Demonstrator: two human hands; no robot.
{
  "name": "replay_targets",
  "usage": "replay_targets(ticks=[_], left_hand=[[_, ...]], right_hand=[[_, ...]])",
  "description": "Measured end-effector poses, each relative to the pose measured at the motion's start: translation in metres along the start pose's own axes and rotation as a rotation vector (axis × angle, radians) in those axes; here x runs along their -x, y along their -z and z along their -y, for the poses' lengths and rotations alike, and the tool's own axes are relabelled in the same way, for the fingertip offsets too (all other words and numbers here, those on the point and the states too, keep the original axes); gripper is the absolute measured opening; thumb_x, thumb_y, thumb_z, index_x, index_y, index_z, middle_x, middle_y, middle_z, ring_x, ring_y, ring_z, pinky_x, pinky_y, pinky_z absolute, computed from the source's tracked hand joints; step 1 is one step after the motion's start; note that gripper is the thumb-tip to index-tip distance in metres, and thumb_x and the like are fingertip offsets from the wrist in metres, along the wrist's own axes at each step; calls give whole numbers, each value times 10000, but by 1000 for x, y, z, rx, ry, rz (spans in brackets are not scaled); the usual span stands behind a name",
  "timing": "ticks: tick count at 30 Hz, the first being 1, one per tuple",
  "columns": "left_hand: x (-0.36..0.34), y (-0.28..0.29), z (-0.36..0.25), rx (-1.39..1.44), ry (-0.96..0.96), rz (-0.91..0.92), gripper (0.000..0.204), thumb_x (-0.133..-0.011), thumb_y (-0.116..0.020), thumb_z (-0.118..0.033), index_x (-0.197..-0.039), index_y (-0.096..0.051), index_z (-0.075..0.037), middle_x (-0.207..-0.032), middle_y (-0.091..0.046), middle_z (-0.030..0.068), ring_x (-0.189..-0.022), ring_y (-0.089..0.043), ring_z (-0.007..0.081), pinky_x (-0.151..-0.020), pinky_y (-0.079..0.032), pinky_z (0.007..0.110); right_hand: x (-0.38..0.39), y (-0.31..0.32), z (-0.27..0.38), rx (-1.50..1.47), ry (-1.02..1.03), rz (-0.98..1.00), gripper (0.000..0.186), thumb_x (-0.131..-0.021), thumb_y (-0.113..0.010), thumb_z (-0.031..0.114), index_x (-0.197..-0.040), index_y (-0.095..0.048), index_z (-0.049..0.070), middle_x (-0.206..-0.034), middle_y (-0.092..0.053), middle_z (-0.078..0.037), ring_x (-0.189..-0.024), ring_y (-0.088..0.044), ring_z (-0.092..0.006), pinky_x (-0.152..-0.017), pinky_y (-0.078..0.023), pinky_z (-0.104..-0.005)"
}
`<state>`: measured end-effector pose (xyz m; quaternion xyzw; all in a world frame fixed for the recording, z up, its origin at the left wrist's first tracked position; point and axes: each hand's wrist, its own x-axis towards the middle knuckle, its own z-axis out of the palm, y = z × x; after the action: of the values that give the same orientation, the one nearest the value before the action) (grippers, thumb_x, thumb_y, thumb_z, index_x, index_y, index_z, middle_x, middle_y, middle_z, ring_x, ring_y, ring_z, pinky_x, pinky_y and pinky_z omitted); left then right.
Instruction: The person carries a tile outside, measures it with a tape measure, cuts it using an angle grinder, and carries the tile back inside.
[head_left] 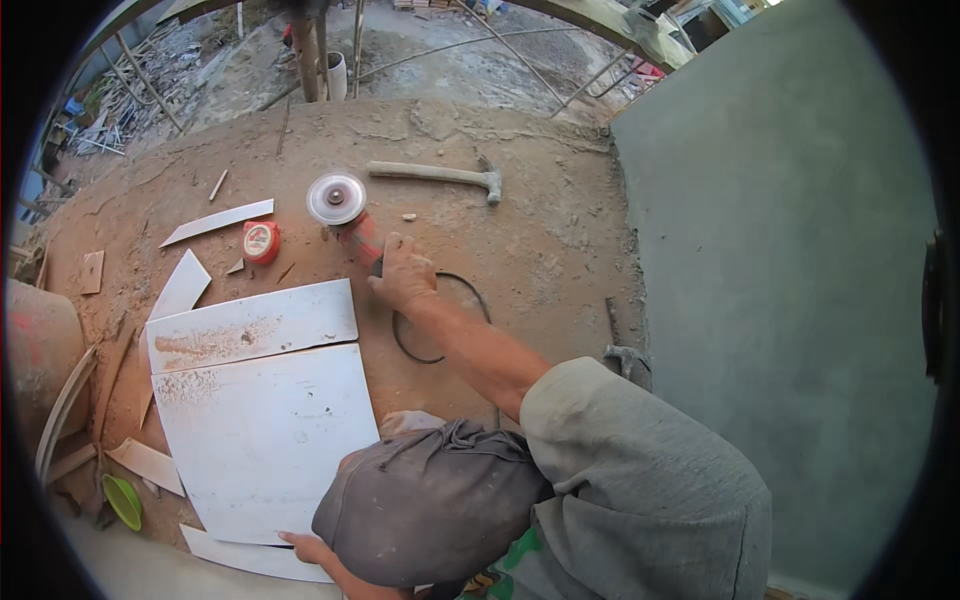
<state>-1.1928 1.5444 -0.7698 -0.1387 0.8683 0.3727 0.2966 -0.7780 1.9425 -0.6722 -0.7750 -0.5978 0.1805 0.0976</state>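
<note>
My right hand is wrapped round the body of a red angle grinder. Its pale round disc faces up, past the far edge of the tiles. A large white tile lies flat before me, with a narrower tile strip along its far side and a thin dark line between them. Brown dust marks both pieces. My left hand holds the large tile at its near right corner; most of its fingers are hidden. A black cord loops on the ground beside my right forearm.
A hammer lies beyond the grinder, and a red tape measure sits left of it. Several tile offcuts are scattered leftward, near a green bowl and a large bucket. A grey wall rises at right.
</note>
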Motion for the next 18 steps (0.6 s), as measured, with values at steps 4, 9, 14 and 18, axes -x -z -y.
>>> replay_targets(ticks=[4, 9, 14, 18], left_hand=[[-3, 6, -8, -49, -19, -6, 719, -911, -447, -518, -1128, -474, 168, -1111, -562, 284, -926, -592, 366, -781, -503, 429], [-8, 17, -15, -115, -71, -36, 642, -931, -426, -474, -1150, -471, 129, -1107, -571, 258, -897, -603, 341, -746, -513, 412], [-7, 16, -16, -179, -151, -91, 568, -952, -405, -430, -1172, -468, 90, -1103, -580, 233, -869, -615, 316, -712, -523, 394], [8, 0, -16, -209, -233, -169, 510, -968, -389, -395, -1190, -466, 59, -1099, -588, 213, -845, -624, 297, -684, -531, 380]], right_hand=[[4, -8, 6, 104, 31, -77, 693, -664, -761, 337, -1148, -385, 13, -1081, -504, -196, -1041, -530, -356, -845, -482, -434], [2, -9, 0, 20, 22, -4, 691, -670, -743, 303, -1172, -371, 6, -1085, -511, -208, -1010, -563, -373, -833, -483, -450], [-10, 4, 1, -110, 4, 123, 638, -667, -694, 240, -1176, -393, 3, -1066, -556, -245, -956, -604, -403, -828, -486, -467], [-10, 16, 11, -229, -76, 205, 540, -670, -637, 235, -1125, -459, 3, -1021, -619, -237, -960, -614, -403, -838, -489, -453]])
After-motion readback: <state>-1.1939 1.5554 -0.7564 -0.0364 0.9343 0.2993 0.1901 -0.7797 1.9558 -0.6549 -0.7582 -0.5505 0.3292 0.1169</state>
